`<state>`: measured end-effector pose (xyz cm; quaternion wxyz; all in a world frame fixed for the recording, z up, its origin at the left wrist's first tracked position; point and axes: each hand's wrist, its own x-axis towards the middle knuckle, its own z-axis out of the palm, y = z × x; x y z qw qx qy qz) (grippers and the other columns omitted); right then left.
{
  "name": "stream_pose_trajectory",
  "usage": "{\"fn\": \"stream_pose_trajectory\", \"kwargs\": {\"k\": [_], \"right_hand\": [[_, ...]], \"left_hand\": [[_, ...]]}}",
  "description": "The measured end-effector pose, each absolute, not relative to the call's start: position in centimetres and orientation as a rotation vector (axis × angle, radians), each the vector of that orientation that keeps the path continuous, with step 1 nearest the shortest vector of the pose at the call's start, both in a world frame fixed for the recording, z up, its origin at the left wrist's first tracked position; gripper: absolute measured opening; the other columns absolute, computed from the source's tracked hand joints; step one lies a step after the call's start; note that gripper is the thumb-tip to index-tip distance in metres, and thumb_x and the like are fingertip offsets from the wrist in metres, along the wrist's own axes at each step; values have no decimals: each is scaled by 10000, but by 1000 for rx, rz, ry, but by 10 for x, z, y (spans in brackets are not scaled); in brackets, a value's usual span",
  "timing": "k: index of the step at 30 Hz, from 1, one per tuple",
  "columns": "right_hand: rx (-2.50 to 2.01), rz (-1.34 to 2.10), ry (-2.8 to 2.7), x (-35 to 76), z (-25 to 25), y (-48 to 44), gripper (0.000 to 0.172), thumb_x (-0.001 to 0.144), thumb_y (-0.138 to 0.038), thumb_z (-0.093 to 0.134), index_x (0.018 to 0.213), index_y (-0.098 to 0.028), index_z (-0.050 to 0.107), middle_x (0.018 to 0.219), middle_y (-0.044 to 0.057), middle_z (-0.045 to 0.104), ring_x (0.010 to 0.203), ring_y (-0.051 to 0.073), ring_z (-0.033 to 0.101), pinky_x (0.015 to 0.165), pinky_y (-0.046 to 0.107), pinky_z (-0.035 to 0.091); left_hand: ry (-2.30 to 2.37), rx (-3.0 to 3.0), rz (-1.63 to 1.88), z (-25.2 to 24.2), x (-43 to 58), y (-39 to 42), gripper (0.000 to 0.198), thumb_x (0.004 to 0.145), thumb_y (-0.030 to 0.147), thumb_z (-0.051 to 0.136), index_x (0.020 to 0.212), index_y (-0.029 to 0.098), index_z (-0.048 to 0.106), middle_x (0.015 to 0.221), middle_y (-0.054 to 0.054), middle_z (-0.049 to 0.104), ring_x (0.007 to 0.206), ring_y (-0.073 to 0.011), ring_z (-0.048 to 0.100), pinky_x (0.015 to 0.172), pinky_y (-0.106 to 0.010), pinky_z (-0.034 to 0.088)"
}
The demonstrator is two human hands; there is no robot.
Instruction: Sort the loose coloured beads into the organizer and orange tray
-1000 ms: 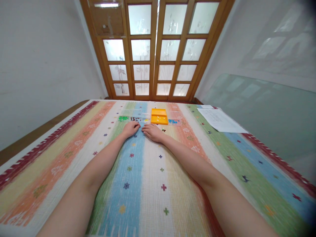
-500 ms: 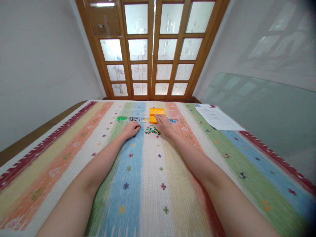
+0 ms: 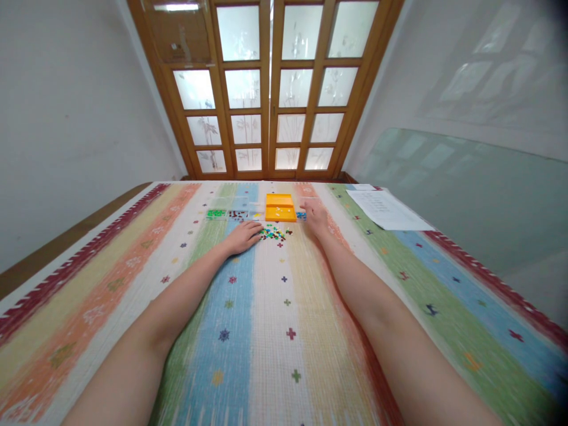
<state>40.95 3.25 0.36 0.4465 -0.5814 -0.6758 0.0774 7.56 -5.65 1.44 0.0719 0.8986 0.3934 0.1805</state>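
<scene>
Fingers, left hand (image 3: 243, 236): flat on the table (image 3: 266, 331), empty, just beside the coloured pieces (image 3: 273, 234).
Fingers, right hand (image 3: 316, 218): loosely curled beside the orange tray (image 3: 280, 208); hold unclear.

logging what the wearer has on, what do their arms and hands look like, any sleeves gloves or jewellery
The left hand and right hand are bare, no gloves. The left arm and right arm are bare down to the picture's edge: no sleeves, watch or bracelet in view. The hands show too small to tell rings.
</scene>
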Motion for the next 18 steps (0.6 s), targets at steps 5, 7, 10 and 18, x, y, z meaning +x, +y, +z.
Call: {"fn": "stream_pose_trajectory", "kwargs": {"k": [5, 7, 10, 18], "right_hand": [[-1523, 225, -1664, 411, -1, 36, 600, 1099, -472, 297, 1074, -162, 811, 1085, 146, 800, 1049, 274, 740, 962, 381, 527], [-1532, 222, -1670, 412, -1, 35, 608, 1097, -468, 294, 1078, -154, 814, 1096, 156, 798, 1054, 276, 740, 954, 379, 529], [-1533, 222, -1675, 411, 0, 32, 618, 1097, -462, 279, 1096, -153, 814, 1128, 161, 793, 1086, 280, 731, 963, 379, 522], [-1584, 266, -1718, 401, 6, 22, 652, 1101, -499, 239, 1133, -174, 803, 1165, 147, 787, 1085, 275, 706, 948, 345, 492]], "left_hand": [[1210, 2700, 545, 13, 75, -57, 433, 1066, 395, 480, 1427, 217, 642, 1496, -116, 621, 1424, -260, 510, 1244, -434, 334], [1215, 2700, 576, 14, 73, -57, 430, 1067, 382, 473, 1412, 198, 653, 1471, -128, 636, 1400, -266, 529, 1228, -441, 360], [1201, 2708, 629, 16, 71, -56, 411, 1073, 343, 442, 1368, 190, 685, 1418, -123, 670, 1361, -262, 558, 1211, -454, 389], [1155, 2760, 520, 13, 74, -55, 451, 1090, 336, 386, 1413, 185, 663, 1515, -96, 617, 1450, -259, 494, 1278, -473, 314]]}}
